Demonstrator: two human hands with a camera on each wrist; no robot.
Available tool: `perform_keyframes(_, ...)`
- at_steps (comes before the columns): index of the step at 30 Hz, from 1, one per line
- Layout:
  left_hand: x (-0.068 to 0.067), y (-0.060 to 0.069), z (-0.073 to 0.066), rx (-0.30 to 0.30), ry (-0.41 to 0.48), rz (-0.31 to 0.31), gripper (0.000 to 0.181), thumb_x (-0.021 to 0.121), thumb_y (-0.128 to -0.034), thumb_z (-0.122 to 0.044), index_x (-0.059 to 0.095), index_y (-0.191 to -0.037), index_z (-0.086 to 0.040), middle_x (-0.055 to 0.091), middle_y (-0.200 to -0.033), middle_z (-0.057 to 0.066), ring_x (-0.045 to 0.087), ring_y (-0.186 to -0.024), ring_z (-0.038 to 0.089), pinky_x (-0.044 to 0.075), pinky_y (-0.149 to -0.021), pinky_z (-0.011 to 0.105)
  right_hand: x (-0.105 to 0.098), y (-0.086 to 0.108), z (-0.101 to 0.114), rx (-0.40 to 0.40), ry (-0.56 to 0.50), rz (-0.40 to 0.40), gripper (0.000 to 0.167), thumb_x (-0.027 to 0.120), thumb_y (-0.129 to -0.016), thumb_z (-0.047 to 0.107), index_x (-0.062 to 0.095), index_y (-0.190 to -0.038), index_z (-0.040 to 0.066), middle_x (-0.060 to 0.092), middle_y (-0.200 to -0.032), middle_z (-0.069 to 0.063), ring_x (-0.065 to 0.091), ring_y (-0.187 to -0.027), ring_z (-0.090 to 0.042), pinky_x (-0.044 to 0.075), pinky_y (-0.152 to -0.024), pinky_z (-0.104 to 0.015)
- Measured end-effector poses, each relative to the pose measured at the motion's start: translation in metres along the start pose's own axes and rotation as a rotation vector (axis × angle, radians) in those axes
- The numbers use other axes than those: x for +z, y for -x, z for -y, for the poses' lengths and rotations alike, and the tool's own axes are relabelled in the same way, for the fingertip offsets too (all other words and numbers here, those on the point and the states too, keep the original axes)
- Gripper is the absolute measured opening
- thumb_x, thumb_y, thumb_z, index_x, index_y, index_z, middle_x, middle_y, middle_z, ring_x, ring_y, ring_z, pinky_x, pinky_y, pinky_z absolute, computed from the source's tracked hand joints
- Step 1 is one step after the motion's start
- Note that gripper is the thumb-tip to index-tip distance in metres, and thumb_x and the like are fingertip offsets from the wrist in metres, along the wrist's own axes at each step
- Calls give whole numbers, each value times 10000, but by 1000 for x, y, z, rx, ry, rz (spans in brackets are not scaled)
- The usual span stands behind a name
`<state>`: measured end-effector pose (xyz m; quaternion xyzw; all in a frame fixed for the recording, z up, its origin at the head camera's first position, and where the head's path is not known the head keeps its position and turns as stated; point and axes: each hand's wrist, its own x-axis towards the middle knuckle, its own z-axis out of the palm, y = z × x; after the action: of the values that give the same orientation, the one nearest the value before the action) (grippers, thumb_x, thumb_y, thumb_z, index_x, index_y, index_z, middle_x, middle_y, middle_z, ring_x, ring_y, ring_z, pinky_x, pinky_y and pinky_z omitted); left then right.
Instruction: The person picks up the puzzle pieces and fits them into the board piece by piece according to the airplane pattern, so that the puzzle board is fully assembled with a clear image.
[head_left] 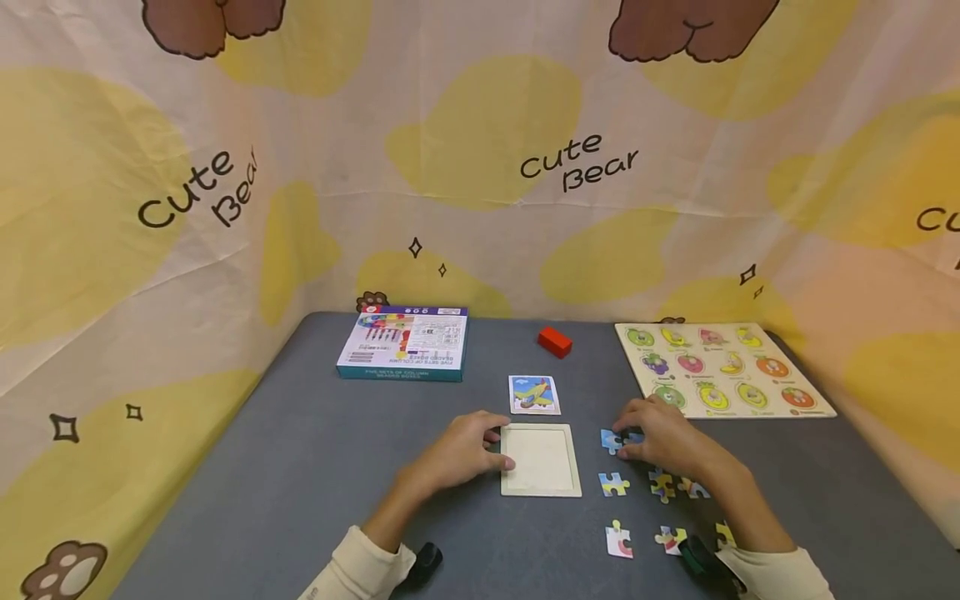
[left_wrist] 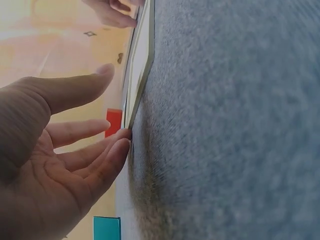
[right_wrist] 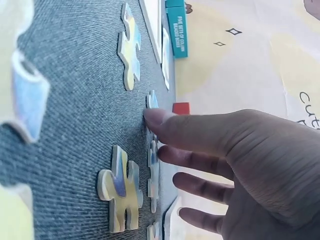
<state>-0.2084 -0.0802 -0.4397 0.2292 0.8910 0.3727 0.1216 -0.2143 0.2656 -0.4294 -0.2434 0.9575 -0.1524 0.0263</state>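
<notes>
My left hand (head_left: 461,450) is at the left side of a shallow, pale square puzzle tray (head_left: 540,460). In the left wrist view its fingertips touch the tray edge, with the thumb held apart and the fingers loosely bent. Over the far row of jigsaw pieces, the thumb and index finger of my right hand (head_left: 663,433) pinch a blue puzzle piece (head_left: 609,442) at its edges. Part of that row lies hidden under this hand. Nearer me are a blue-and-yellow piece (head_left: 614,484), a multicoloured piece (head_left: 662,485) and a pale pink piece (head_left: 618,540).
A picture card with a yellow plane (head_left: 534,395) lies beyond the tray. Farther back are a red block (head_left: 555,342) and a flat printed box (head_left: 401,343). A fruit puzzle board (head_left: 723,371) occupies the back right. Patterned cloth (head_left: 480,167) hangs behind the grey table (head_left: 300,500).
</notes>
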Motion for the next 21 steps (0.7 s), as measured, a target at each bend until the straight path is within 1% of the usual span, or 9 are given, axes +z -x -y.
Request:
perform_keyframes(4,2,2,-1,-6,-45,24,704,902,-862,-260,614,-1450,0,645,-1353,143,650,-1196,272,533,-1034,475,1,0,2,6,2,9,247,884,-856,274,830,-1040,118,693,-1079,-20,579,-1023,-275,482,-902,-539)
perform_keyframes(8,2,3,-3,-3,-89,80,838,944,-809,-298,560,-1507,-36,553,-1488,132,549,-1342,284,451,-1140,502,-1,0,2,18,-13,21,248,878,-865,295,828,-1031,117,692,-1071,-23,586,-1025,-276,500,-908,-534)
perform_keyframes(11,3,4,-3,8,-119,110,924,966,-777,-302,514,-1540,-45,488,-1546,137,469,-1411,306,417,-1167,522,-1,0,2,32,-32,20,230,872,-872,293,826,-1022,125,692,-1065,-14,595,-1032,-265,506,-917,-526)
perform_keyframes(15,4,4,-4,24,-157,105,959,973,-764,-267,485,-1548,-8,471,-1550,160,449,-1415,329,416,-1162,525,2,-1,1,50,-50,14,193,862,-880,278,824,-1002,134,688,-1052,3,593,-1031,-244,505,-920,-513)
perform_keyframes(21,3,6,-5,5,-193,102,942,967,-775,-270,494,-1540,10,457,-1538,152,442,-1409,319,424,-1154,520,5,0,1,73,-51,18,194,861,-876,286,815,-978,127,690,-1040,-9,587,-1015,-239,503,-910,-506)
